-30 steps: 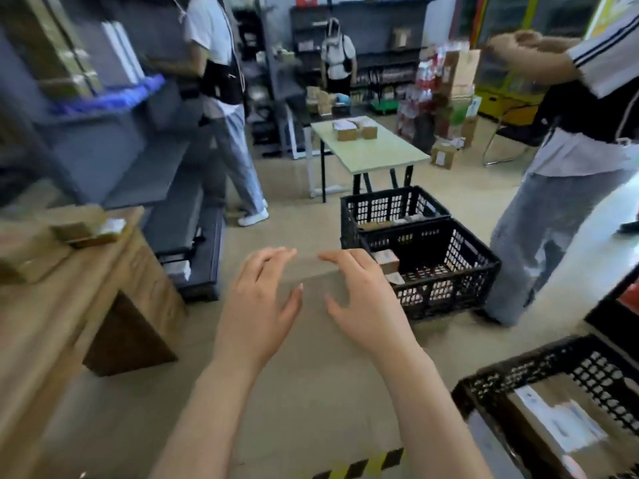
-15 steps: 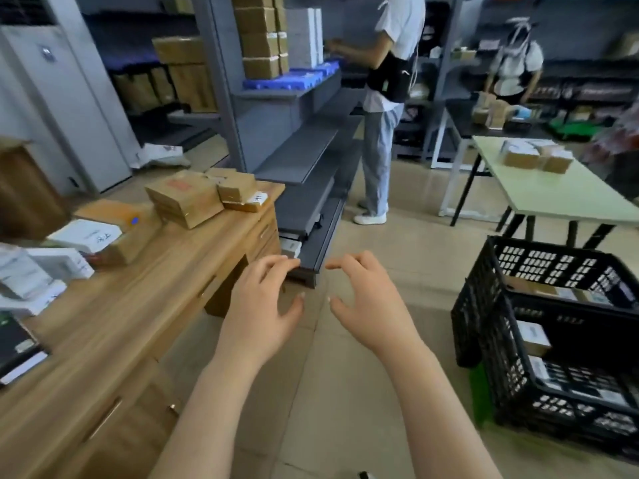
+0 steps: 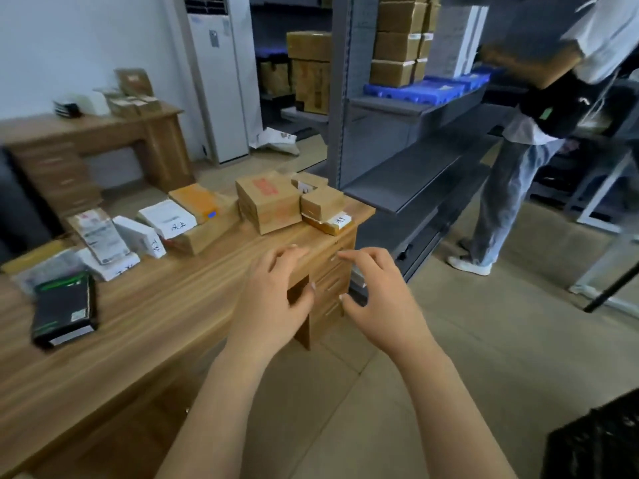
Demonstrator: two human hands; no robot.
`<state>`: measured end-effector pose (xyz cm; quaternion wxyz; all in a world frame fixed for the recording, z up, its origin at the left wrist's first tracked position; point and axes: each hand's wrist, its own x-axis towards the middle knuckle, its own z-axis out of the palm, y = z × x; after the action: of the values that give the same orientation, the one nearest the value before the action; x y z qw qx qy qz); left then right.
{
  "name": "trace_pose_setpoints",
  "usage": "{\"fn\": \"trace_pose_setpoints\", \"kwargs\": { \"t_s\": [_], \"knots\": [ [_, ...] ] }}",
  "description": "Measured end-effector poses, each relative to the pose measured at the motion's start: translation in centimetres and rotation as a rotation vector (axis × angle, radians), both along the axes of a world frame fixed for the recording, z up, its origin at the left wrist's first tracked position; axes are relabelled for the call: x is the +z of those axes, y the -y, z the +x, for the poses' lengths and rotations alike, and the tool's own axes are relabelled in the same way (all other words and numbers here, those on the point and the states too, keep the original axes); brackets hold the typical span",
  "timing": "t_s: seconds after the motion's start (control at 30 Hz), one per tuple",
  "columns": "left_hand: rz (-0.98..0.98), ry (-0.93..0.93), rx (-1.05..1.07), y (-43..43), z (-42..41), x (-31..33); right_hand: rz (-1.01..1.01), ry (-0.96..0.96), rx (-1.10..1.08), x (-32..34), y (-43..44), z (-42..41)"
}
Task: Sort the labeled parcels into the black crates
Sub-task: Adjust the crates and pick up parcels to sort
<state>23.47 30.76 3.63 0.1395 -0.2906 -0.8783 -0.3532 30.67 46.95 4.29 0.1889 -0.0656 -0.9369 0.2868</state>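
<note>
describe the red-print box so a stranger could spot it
Find the long wooden desk on the left and follow it to its far end by the grey shelving. The box stands there, the only one with red print on top.

- A parcel stockroom: a grey metal rack point(image 3: 415, 174) holds stacked taped cartons point(image 3: 394, 46).
- Left of the rack, a wooden desk point(image 3: 155, 323) carries labeled parcels point(image 3: 266, 202).
- Right of the rack, nearer the camera, a black crate point(image 3: 594, 444).
</note>
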Motion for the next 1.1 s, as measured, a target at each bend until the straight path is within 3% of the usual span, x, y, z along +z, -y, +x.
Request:
{"fn": "trace_pose_setpoints", "kwargs": {
  "t_s": [0.27, 0.7, 0.9, 1.1],
  "knots": [
    [-0.001, 0.039, 0.101, -2.4, -12.4, 0.2, 0.053, 0.040, 0.077, -0.1, -3.6, -13.0],
    [-0.036, 0.008, 0.065, -4.3, -38.8, 1.4, 0.045, 0.031, 0.070, 2.4, -7.0, -39.4],
    [-0.105, 0.135, 0.116, -5.0, -46.1, -1.4, -0.021, 0.226, 0.166, 0.1, -9.1, -47.4],
    [-0.226, 0.421, 0.216, -7.3, -51.3, -6.0, 0.007, 0.449, 0.289, -5.1, -11.9, -56.2]
  ]
}}
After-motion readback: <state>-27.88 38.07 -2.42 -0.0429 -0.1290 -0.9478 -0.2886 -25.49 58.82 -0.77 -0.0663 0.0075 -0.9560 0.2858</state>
